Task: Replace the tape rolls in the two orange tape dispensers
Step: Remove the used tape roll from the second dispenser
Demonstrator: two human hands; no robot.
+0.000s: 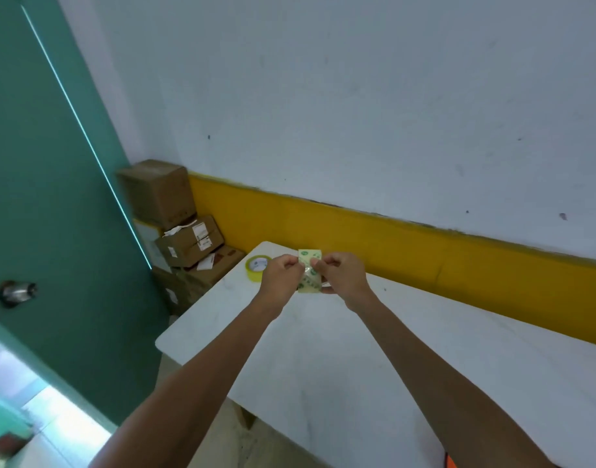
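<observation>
Both my hands are stretched out over the far end of the white table, holding a pale tape roll with green print between them. My left hand pinches it from the left, and my right hand pinches it from the right; a loose flap of tape stands up above my fingers. A second, yellow tape roll lies flat on the table's far left corner, just left of my left hand. A sliver of something orange shows at the bottom edge; I cannot tell what it is.
Stacked cardboard boxes fill the corner beyond the table's left end. A teal door with a metal knob stands at the left. A white wall with a yellow band runs right behind the table.
</observation>
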